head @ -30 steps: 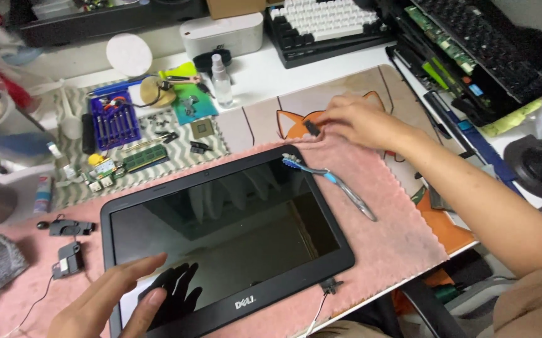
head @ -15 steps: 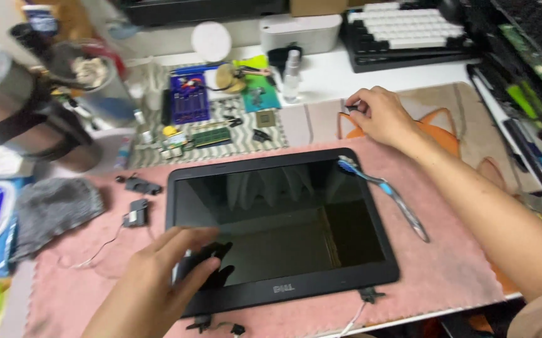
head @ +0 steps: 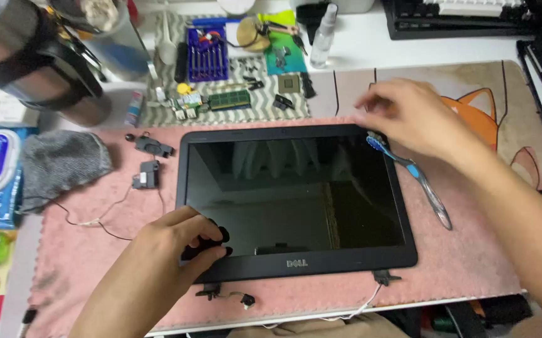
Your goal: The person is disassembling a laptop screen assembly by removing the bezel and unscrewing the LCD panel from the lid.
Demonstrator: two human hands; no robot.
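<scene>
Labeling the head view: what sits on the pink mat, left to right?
Grey cloth → two small black speakers with thin wires → left hand on the screen's lower left corner → black laptop screen panel → right hand → blue toothbrush.

Toothbrush [head: 412, 175] and speakers [head: 150, 163] flank the screen panel [head: 293, 200] (mat edges stay open).

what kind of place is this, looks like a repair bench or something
Most likely a home desk used as an electronics repair bench: a detached laptop screen panel lies on a pink mat, with a screwdriver set and a loose memory module behind it.
</scene>
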